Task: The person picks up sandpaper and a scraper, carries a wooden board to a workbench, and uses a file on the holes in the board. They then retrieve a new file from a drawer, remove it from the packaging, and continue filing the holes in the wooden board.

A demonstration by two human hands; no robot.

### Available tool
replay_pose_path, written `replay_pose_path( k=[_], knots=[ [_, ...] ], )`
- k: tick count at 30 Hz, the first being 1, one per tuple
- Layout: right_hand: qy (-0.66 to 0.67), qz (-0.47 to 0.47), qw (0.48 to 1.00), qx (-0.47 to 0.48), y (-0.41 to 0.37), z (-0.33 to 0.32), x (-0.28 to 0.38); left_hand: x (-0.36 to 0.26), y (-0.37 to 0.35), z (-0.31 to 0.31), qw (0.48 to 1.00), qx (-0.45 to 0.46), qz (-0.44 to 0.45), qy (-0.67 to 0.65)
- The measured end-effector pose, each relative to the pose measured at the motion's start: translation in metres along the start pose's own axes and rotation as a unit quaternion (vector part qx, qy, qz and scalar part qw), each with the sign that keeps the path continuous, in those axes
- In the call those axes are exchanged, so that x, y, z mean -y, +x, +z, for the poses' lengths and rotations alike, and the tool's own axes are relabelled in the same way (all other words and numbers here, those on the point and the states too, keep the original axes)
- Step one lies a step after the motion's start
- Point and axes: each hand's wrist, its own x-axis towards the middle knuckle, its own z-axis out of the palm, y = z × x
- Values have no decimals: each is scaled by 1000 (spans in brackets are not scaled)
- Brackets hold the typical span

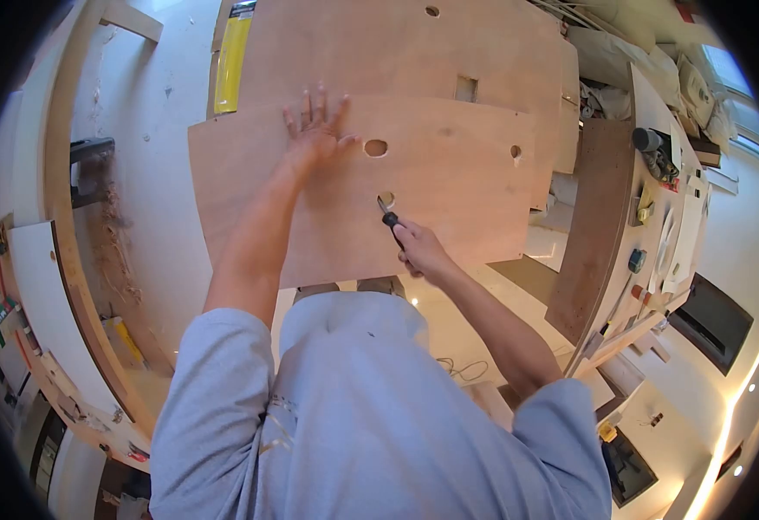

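The left hand (314, 130) lies flat, fingers spread, on the plywood board (457, 208). Just right of it, the right hand (421, 251) is closed around a black-handled tool (390, 217), possibly a file, its tip at a small hole (385, 198) in the board

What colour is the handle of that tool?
The tool handle in the right hand is black; head view.

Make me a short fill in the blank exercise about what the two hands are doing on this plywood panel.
1. The left hand lies ___ on the plywood panel, fingers spread.
2. The right hand grips a tool with a ___ handle.
3. The tool's tip sits at a round ___ in the panel.
Missing words: flat; black; hole.
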Motion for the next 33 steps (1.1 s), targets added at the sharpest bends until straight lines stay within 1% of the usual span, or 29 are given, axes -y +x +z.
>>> replay_pose_path(
  k=[1,2,3,6,7,9,10,12,13,16,17,18,19,21,22,23,25,27,28,30,31,33],
  knots=[
    [126,50,990,23,-15,1,2,0,0,-1,1000,-4,2,-2],
    [253,103,961,45,-36,1,2,-1,-1,1,1000,-3,6,-5],
    [285,129,949,52,-71,-4,14,-1,0,2,1000,-7,4,-10],
    [242,120,961,66,-111,-7,7,1,-2,11,998,-56,18,-12],
    [185,87,978,45,-100,1,-3,1,-2,10,999,-43,16,-7],
    [149,22,988,28,-45,15,-15,0,0,6,1000,-24,11,3],
    [127,-10,992,21,-29,18,-15,-3,0,5,1000,-15,9,-1],
    [253,61,965,33,-36,23,0,-3,0,0,1000,2,-2,-5],
    [318,96,942,39,-40,25,11,-1,3,-4,1000,-8,-3,2],
    [191,82,976,63,-90,7,0,-1,-6,9,1000,-20,4,5],
    [-73,-10,997,-8,-84,4,-16,1,-4,10,999,-36,10,2],
    [-332,-104,934,-81,-70,2,-39,1,-2,10,998,-55,19,-1],
    [-565,-188,790,-147,-59,-2,-58,0,-3,11,998,-51,19,3],
    [-625,-285,694,-214,-39,-36,-68,0,-1,10,998,-52,14,12],
    [-650,-332,639,-242,-34,-46,-56,2,1,7,998,-58,13,5],
    [-674,-308,637,-211,-34,-52,-49,0,-2,8,998,-56,16,-3],
    [-717,-267,625,-155,-58,-57,11,-1,-2,3,999,-43,11,-6],
    [-755,-263,572,-182,-89,-56,36,-3,-1,-1,1000,-9,-2,0],
    [-773,-260,546,-194,-100,-56,46,-1,0,0,1000,-18,4,0],
    [-786,-272,519,-198,-118,-58,64,0,-3,4,999,-32,13,-4],
    [-793,-278,504,-201,-123,-58,70,-1,-4,4,1000,-21,9,-4],
    [-788,-317,489,-196,-124,-55,81,-3,-3,1,1000,-7,-5,-3]
  ],
)
